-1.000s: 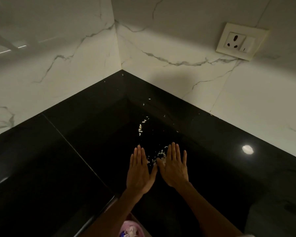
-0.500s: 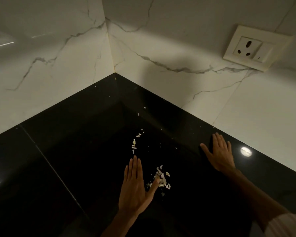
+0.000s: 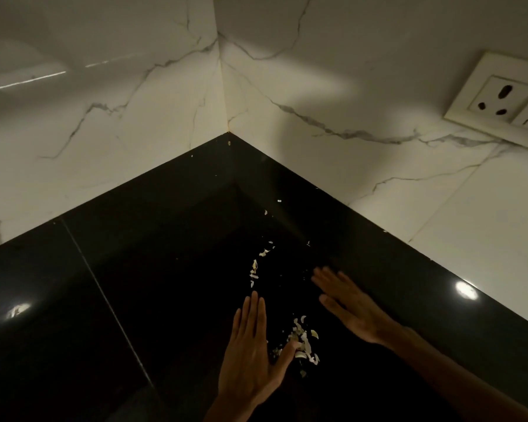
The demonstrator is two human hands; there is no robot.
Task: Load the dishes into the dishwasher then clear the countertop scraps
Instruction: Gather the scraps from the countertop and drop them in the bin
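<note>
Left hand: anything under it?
Left hand lies flat on the black counter; scraps show beside its thumb. Whatever is beneath the palm is covered.

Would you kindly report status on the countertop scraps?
Left hand open, flat, thumb against pale scrap pile. Right hand open, flat on glossy black countertop. Scrap trail beyond. Nothing in the way.

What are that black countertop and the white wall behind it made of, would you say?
The countertop looks like polished black stone, perhaps granite: it mirrors ceiling lights as sharp bright spots and shows a thin seam between slabs. The wall looks like glossy marble-pattern tile or real marble, going by the grey veins, the sheen and the faint joint lines; which one I cannot tell.
</note>
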